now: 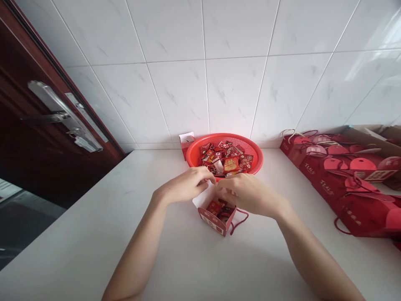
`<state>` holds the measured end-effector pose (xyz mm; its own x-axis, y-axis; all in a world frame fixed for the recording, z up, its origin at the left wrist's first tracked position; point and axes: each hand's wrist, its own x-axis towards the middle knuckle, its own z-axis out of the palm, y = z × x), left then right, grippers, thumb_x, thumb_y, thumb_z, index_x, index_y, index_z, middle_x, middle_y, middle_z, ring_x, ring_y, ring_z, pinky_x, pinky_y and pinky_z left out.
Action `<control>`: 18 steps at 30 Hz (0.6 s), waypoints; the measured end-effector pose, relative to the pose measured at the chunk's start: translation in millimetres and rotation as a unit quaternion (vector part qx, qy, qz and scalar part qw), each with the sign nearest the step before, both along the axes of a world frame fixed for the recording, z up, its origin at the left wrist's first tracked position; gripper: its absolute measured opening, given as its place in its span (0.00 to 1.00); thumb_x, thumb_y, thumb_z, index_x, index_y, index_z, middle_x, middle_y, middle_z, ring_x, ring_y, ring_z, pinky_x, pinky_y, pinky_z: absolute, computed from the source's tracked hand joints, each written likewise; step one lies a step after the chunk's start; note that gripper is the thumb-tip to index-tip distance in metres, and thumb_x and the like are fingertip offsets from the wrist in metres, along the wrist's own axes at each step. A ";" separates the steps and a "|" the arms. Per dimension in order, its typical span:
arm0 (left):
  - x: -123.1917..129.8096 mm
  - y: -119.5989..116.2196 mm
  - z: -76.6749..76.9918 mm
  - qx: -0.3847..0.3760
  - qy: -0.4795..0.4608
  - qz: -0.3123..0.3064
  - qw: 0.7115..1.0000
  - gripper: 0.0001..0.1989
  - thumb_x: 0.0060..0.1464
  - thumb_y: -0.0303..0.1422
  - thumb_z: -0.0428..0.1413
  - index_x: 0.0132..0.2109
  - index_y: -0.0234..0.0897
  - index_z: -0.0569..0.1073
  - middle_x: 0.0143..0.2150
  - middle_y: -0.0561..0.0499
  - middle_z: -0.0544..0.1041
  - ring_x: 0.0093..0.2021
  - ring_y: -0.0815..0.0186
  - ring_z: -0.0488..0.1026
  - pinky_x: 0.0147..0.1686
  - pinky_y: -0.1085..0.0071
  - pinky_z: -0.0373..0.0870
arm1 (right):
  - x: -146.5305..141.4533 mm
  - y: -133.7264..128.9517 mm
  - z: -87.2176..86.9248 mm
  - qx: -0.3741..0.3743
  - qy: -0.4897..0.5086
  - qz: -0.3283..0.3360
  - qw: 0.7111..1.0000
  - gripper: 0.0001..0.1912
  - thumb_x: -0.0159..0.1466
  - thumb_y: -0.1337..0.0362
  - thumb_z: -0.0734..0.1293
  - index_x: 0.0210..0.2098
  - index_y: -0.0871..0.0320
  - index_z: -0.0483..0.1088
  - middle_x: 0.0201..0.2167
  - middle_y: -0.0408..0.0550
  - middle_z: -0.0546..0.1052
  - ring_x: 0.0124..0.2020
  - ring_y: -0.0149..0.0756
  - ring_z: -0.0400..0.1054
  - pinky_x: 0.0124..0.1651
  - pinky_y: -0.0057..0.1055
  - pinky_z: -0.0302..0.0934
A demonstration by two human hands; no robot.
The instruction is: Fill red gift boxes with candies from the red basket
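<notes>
From the box, set on the white table, room is given to the left edge; the right is bounded by cartons, the rear by a basket. Behind, a tiled wall is met. The box's printed side is turned nearward; its long axis cannot be judged. At its far end, left hand and right hand are half-curled; what is gripped cannot be told.

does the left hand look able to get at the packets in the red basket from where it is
Likely yes: the left hand is by the near side of the open-topped red basket, and nothing seems to cover the packets.
</notes>
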<state>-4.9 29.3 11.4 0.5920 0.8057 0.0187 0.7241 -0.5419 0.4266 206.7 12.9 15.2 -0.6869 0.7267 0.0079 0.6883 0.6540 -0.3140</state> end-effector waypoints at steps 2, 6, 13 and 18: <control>-0.8 -0.5 -0.2 -0.010 0.009 0.011 1.000 0.15 0.61 0.26 0.48 0.47 0.40 0.77 0.49 0.49 0.78 0.47 0.62 0.75 0.46 0.69 0.69 | 4.9 2.4 0.6 0.007 -0.001 -0.006 1.000 0.12 0.68 0.69 0.61 0.29 0.57 0.70 0.22 0.42 0.66 0.22 0.28 0.54 0.28 0.30 0.42; -2.7 -2.0 1.0 -0.030 0.017 0.021 0.999 0.14 0.63 0.30 0.48 0.47 0.40 0.78 0.48 0.48 0.78 0.47 0.62 0.75 0.46 0.69 0.69 | 15.1 7.9 -1.0 -0.011 -0.020 -0.022 1.000 0.09 0.64 0.71 0.64 0.31 0.57 0.74 0.26 0.45 0.71 0.25 0.30 0.60 0.29 0.31 0.44; 0.4 -8.7 6.7 -0.080 0.058 0.040 0.994 0.12 0.56 0.37 0.57 0.46 0.41 0.78 0.42 0.50 0.76 0.40 0.62 0.73 0.36 0.71 0.66 | 23.6 11.8 1.2 -0.031 -0.035 -0.044 0.998 0.13 0.62 0.67 0.67 0.47 0.55 0.77 0.38 0.48 0.78 0.38 0.38 0.69 0.35 0.31 0.53; 8.0 -15.7 8.7 -0.076 0.046 0.016 0.996 0.12 0.51 0.39 0.62 0.43 0.41 0.78 0.40 0.51 0.73 0.38 0.62 0.72 0.34 0.70 0.65 | 31.4 15.6 3.7 -0.082 -0.035 -0.039 0.995 0.23 0.61 0.53 0.71 0.53 0.56 0.74 0.40 0.51 0.77 0.40 0.41 0.70 0.37 0.31 0.58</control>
